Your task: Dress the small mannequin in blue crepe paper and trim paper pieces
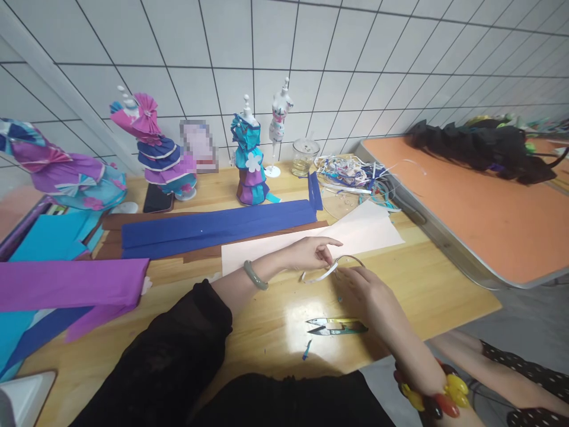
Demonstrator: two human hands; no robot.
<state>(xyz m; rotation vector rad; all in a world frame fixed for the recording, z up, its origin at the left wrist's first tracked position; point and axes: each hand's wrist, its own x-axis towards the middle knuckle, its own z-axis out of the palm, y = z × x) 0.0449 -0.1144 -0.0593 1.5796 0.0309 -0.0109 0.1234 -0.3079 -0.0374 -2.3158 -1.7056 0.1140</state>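
A thin white strip (320, 276) runs between my hands and curves up in a loop on the right. My left hand (309, 252), with a green bangle on the wrist, has its index finger stretched out and its other fingers curled at the strip. My right hand (367, 290) has its fingers together around the strip near the same spot; the exact grip is partly hidden. Under my left hand lies a sheet of pale pink crepe paper (362, 228). Thread snips (340, 326) lie near the table's front edge, beside a small blue scrap (306, 350).
Folded blue paper (217, 228) and purple paper (71, 284) lie left. Dressed mini mannequins (251, 160), a bare one (278, 121), a glass (304, 157) and a scrap pile (344, 172) stand behind. An orange table (466, 219) adjoins; another person's arm (484, 367) shows.
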